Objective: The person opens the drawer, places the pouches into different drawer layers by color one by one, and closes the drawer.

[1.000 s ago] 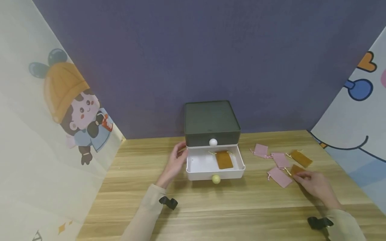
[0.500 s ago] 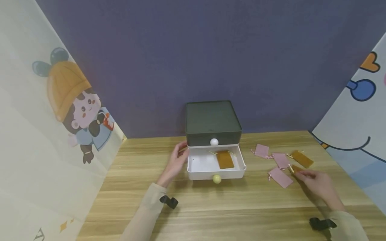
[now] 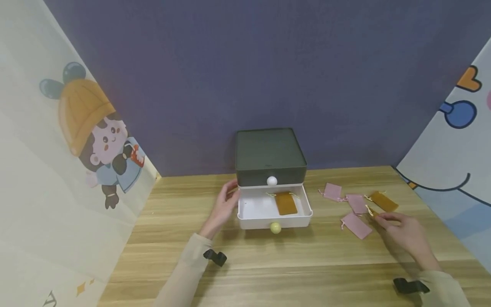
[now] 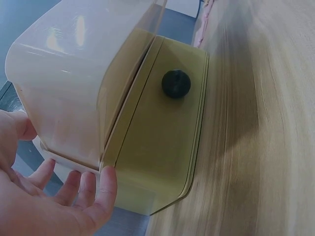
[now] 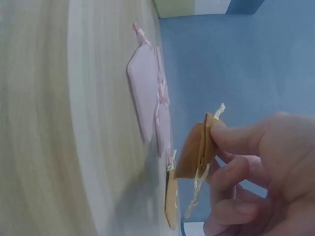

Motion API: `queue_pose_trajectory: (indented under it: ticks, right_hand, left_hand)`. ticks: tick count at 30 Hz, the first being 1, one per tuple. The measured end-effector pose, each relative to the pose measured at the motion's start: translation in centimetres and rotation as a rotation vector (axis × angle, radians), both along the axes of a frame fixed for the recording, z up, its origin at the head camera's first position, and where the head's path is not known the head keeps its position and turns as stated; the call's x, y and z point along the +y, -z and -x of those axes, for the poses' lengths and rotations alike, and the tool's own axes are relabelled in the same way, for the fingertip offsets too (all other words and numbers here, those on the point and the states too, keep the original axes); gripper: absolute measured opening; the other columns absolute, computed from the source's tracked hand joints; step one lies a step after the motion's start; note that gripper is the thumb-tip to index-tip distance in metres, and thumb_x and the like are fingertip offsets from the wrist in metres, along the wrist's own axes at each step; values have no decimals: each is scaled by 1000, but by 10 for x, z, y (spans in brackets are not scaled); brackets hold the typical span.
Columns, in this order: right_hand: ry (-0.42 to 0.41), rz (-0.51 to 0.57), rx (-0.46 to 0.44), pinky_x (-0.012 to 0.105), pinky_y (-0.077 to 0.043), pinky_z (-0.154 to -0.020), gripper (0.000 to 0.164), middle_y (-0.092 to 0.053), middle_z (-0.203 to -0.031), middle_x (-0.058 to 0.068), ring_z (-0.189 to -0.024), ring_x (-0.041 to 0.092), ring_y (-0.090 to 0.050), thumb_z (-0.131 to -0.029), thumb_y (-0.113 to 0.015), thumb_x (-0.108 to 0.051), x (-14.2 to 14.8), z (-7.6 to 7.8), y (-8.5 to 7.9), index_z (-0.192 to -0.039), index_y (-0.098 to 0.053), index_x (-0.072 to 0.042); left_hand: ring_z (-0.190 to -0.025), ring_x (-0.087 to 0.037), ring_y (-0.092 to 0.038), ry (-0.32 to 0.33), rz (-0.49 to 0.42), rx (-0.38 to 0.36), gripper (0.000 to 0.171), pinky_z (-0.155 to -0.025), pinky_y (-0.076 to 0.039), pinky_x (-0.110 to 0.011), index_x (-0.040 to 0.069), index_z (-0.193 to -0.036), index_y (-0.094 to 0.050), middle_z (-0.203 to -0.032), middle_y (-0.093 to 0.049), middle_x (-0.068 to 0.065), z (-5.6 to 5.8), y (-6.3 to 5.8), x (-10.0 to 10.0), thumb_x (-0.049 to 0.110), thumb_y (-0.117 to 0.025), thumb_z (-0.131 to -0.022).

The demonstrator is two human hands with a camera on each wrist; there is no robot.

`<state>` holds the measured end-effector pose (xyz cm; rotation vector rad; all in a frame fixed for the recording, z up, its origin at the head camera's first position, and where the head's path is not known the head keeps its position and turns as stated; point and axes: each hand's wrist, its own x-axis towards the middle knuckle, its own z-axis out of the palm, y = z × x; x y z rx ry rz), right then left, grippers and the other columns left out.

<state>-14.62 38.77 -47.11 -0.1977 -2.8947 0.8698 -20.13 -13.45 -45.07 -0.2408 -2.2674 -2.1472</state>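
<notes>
We'd got a mustard drawstring pouch [image 5: 191, 153] pinched in our right hand [image 3: 407, 236], left hand [image 3: 223, 207] loosely touching the drawer unit [image 3: 270, 150].

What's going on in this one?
A person's right hand pinches a brown pouch between its fingers, held clear of the wooden tabletop. Their left hand rests against the left side of a drawer unit. Its white drawer is pulled open, with a second brown pouch lying inside. On the tabletop to the right lie three pink pouches and another brown one.
</notes>
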Motion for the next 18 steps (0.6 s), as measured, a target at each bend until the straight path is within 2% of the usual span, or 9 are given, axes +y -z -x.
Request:
queue_pose_trajectory:
  ticks: [5, 12, 15, 17, 18]
  right_hand:
    - [-27, -10, 57, 66, -51, -83, 45, -73, -121, 34, -117, 65, -60, -105, -67, -40, -7, -3, -2, -119, -77, 2]
    - [-48, -9, 64, 68, -50, -84, 45, -67, -128, 38, -118, 66, -58, -106, -66, -38, -16, -3, -10, -122, -76, 3]
    - [-45, 8, 74, 64, -51, -83, 45, -68, -127, 38, -118, 65, -59, -106, -66, -38, -22, -4, -12, -121, -77, 2]
    - [-46, 22, 88, 56, -52, -79, 44, -71, -124, 36, -117, 63, -61, -105, -67, -38, -26, -5, -13, -119, -78, 2]
    - [-48, 22, 99, 50, -52, -76, 43, -73, -120, 34, -112, 59, -65, -105, -68, -38, -28, -5, -14, -118, -79, 1]
  left_hand:
    - [-145, -41, -51, -4, 12, -3, 52, -113, -55, -49, 5, -160, -41, -165, -44, -20, 1, 1, 0, 16, -54, -111]
    - [-145, -41, -51, -2, 8, -2, 52, -113, -54, -50, 6, -160, -40, -165, -43, -20, 0, 1, 0, 17, -54, -111]
    - [-146, -41, -51, 0, 10, -3, 53, -114, -54, -50, 7, -161, -40, -166, -43, -19, 0, 1, -1, 19, -55, -111]
    - [-146, -41, -51, 1, 13, -1, 53, -113, -54, -50, 7, -161, -40, -166, -43, -19, 0, 1, -1, 20, -55, -111]
    - [-145, -41, -51, 0, 12, -3, 53, -113, -54, -50, 7, -161, -40, -166, -43, -19, 0, 1, -1, 20, -55, -111]
